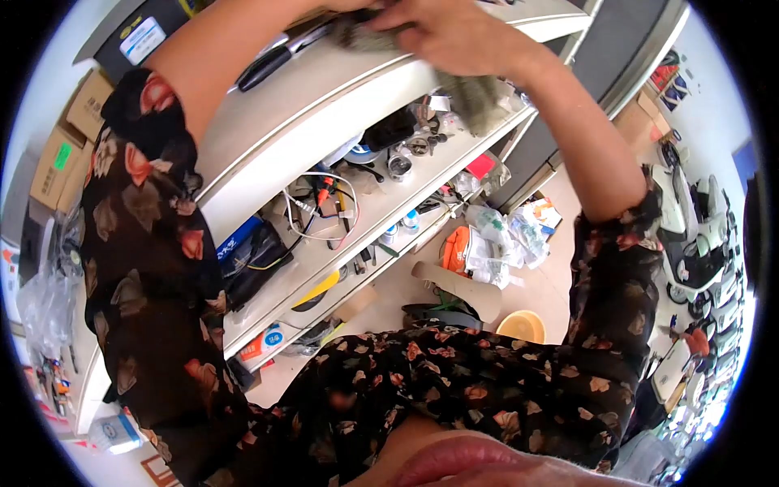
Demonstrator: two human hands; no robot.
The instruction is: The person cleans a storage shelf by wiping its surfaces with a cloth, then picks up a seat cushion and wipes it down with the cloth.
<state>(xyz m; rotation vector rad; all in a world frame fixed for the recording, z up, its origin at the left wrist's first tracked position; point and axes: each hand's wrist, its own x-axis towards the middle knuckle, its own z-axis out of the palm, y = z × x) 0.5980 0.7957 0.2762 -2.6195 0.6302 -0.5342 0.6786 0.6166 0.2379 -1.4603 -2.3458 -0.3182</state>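
My right hand's point(442, 34) bent fingers are pinching the grey-green rag point(471, 101); my left hand point(347, 3) is running out of view, its grip untellable. The rag is bunching on the upper shelf point(284, 105), drooping over its edge, seeming light, limp, unbreakable, so I'm favouring its gathered middle.

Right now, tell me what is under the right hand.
Grey-green cloth shows under the right hand, part draping past the shelf edge; whatever hand and cloth cover cannot be seen.
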